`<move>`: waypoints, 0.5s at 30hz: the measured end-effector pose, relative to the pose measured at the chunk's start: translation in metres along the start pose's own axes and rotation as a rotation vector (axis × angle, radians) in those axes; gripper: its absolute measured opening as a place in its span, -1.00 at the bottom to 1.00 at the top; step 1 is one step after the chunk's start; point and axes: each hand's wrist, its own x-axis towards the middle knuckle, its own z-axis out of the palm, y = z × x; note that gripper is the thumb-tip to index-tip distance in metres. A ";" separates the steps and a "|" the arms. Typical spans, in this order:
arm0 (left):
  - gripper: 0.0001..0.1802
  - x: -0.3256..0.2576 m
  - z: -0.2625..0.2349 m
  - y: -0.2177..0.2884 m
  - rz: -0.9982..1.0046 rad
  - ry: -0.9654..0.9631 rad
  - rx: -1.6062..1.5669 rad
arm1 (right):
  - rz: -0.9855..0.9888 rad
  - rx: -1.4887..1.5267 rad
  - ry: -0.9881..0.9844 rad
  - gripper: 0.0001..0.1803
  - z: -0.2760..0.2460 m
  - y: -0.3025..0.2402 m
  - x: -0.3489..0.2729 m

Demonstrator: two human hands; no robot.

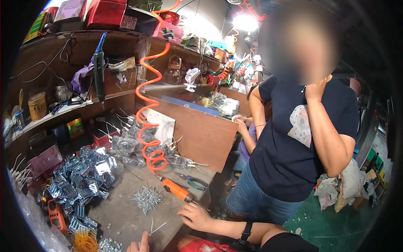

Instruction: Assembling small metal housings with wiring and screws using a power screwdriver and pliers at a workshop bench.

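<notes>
Two hands of yours sit at the near edge of the workbench (126, 201). Your right hand (195, 216), with a dark strap on the wrist, lies flat on the bench's near right corner, fingers loosely spread and holding nothing; it rests just beside the tip of the orange pneumatic screwdriver (178, 190), so the tool is within easy reach. That screwdriver lies on its side, fed by the coiled orange air hose (147, 113) hanging from above, which keeps the line off the work surface. Your left hand (140, 245) barely shows at the lower edge; the fingers seem bunched near a thin wire pin (156, 229), though I cannot tell whether they pinch anything.

Loose screws (147, 198) are heaped mid-bench, close to both hands for picking. Stamped metal brackets (82, 178) pile along the left edge, and blue-handled pliers (193, 181) lie toward the right edge. Another person in a dark shirt (294, 143) stands beyond the bench's right side, one hand raised to the neck.
</notes>
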 end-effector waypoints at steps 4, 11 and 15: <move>-0.49 0.000 -0.001 0.001 0.009 0.006 0.026 | 0.026 -0.004 0.036 -0.79 0.002 -0.005 -0.004; -0.49 0.002 -0.002 0.003 0.009 0.010 -0.005 | 0.042 0.017 0.115 -0.75 0.015 -0.003 -0.012; -0.50 0.002 -0.001 0.002 0.010 0.006 -0.022 | 0.064 0.023 0.153 -0.73 0.021 -0.003 -0.017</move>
